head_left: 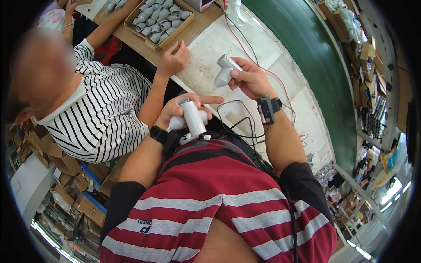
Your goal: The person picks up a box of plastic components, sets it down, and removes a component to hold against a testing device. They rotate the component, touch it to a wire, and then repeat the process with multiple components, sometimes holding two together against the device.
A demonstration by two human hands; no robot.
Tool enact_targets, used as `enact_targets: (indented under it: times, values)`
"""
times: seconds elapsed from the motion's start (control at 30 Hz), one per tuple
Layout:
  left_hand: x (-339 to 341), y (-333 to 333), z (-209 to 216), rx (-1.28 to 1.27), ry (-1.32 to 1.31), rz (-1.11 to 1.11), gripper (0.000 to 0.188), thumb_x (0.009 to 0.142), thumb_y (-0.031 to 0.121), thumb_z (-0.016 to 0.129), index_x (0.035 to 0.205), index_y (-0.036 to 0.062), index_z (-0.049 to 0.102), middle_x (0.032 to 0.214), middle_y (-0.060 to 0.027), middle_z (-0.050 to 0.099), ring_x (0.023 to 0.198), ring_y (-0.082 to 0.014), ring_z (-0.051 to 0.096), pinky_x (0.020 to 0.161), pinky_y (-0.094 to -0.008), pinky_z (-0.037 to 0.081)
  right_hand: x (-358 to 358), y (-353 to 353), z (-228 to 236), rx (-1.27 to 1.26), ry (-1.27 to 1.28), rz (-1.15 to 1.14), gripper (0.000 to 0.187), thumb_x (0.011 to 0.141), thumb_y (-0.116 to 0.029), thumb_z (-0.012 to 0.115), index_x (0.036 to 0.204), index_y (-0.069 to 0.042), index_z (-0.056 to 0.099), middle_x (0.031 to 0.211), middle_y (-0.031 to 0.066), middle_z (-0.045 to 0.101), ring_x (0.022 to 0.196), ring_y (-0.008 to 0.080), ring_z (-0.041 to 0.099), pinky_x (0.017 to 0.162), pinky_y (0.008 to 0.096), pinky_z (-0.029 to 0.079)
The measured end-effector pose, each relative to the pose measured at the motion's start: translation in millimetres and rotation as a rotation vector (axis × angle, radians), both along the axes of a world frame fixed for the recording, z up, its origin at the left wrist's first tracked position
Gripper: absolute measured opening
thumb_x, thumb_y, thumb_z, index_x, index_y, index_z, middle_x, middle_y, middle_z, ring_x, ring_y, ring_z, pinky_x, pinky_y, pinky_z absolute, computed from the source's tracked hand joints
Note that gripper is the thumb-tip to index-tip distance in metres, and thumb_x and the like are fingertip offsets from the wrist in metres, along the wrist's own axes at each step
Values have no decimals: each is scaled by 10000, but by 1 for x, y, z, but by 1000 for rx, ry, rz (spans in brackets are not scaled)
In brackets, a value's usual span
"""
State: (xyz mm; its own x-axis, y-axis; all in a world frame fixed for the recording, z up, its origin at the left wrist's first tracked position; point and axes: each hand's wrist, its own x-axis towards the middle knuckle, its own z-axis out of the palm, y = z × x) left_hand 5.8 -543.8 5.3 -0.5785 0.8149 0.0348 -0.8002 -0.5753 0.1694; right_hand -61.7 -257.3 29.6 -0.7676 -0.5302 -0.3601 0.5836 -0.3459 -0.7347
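My left hand [170,108] is closed around a white plastic cylinder [193,118] and a grey cone-tipped part [176,123], close in front of my waist. Its index finger points out to the right. The cylinder's lower end shows a bit of red and a small white piece; whether the parts are joined I cannot tell. Above the worktable, my right hand [253,80] grips a grey cone-shaped plastic part [222,78] with a short tube [228,62] at its upper end. The cone's narrow tip points down and left.
A co-worker in a striped shirt [116,94] sits at the left, a hand [174,59] over the table edge. Behind stands a cardboard tray [127,21] of grey parts. A red cable [280,82] and black cables [251,120] cross the worktable [201,57]. A green conveyor belt [322,65] runs at right.
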Motion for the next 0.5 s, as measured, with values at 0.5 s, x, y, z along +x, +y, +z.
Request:
enact_targets:
  times: [0.5]
  values:
    - [32, -39, 1, -126, -75, 52, 450, 799, 225, 868, 1157, 22, 685, 1573, -330, 378, 1223, -371, 635, 978, -493, 583, 1, -13, -18, 110, -254, -350, 514, 1103, -148, 435, 1587, -10, 329, 1346, 182, 604, 1036, 304, 667, 887, 477, 573]
